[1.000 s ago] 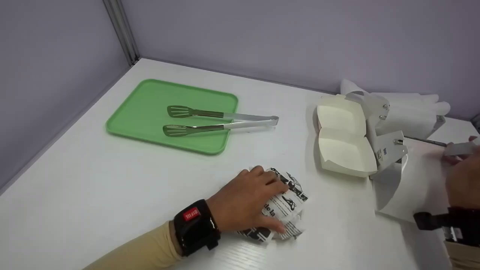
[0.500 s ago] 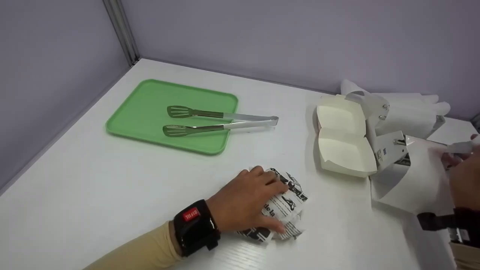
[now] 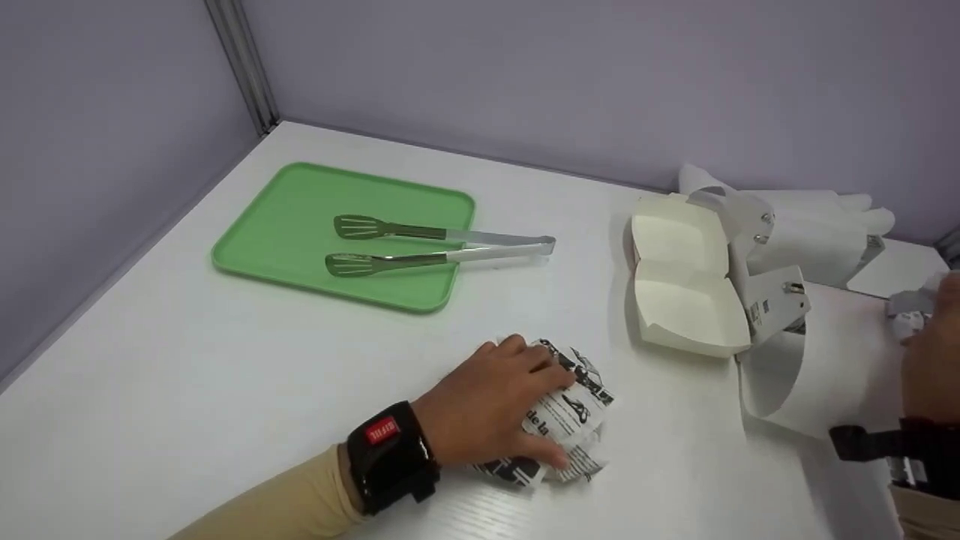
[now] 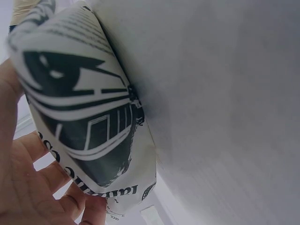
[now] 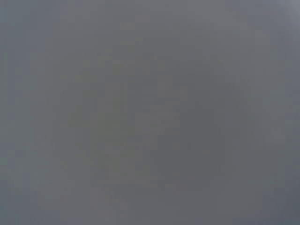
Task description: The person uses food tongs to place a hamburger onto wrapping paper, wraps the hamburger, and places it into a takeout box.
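My left hand [image 3: 491, 405] grips a bundle wrapped in newsprint-patterned paper [image 3: 574, 409], low over the white table. Fingers curl along its far side, with the thumb on the near side. The left wrist view shows the black-and-white printed wrapper [image 4: 89, 108] close up, the fingers [image 4: 56, 178] against it. At the right edge of the head view is my right hand [image 3: 930, 360], partly cut off, its fingers hidden. Beside it lies a crumpled grey-white piece [image 3: 909, 319]; I cannot tell whether it is held. The right wrist view is plain blurred grey.
A green tray [image 3: 277, 225] stands at the back left, with metal tongs [image 3: 499, 246] lying partly across it. An opened white clamshell box [image 3: 686, 277] sits right of the middle. Beside it are white holders with metal studs [image 3: 776, 300] and a curled white sheet [image 3: 832, 375].
The right hand has shifted slightly at the right edge, and the grey-white piece beside it shows more. The curled white sheet flattened, then bent up again. The left hand and bundle stay put.
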{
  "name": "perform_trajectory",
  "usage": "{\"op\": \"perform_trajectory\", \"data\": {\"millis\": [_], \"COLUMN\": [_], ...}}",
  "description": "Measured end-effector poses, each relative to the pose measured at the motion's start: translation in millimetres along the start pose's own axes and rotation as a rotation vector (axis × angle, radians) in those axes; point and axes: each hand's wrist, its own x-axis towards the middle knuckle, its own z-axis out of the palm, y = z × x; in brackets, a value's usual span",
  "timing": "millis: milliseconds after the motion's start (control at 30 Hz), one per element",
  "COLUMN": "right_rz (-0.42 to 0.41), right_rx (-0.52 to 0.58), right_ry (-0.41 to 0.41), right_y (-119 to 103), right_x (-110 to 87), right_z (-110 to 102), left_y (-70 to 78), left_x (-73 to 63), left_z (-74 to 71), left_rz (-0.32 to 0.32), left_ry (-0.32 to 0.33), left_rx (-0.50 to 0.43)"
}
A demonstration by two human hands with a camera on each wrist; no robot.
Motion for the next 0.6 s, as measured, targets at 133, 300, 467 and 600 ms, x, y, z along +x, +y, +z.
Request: {"op": "perform_trajectory", "data": {"millis": [133, 300, 467, 600], "right_rz": [0.09, 0.125, 0.132, 0.164], "right_rx": [0.104, 0.2, 0.308, 0.258], "right_ry": [-0.053, -0.051, -0.054, -0.062], "right_y": [-3, -7, -11, -13], "right_x": [-3.0, -4.5, -4.1, -3.6], "right_z": [5, 11, 15, 13], "left_y": [-0.5, -1.0, -0.8, 0.3], "left_x": [0.0, -0.3, -0.1, 0.5], "left_z": [0.7, 1.3, 0.7, -0.5], "left_rz": [0.0, -0.001, 0.004, 0.006], "left_ry": [0.0, 0.002, 0.007, 0.003], "left_rx": [0.002, -0.001, -0.001, -0.001]}}
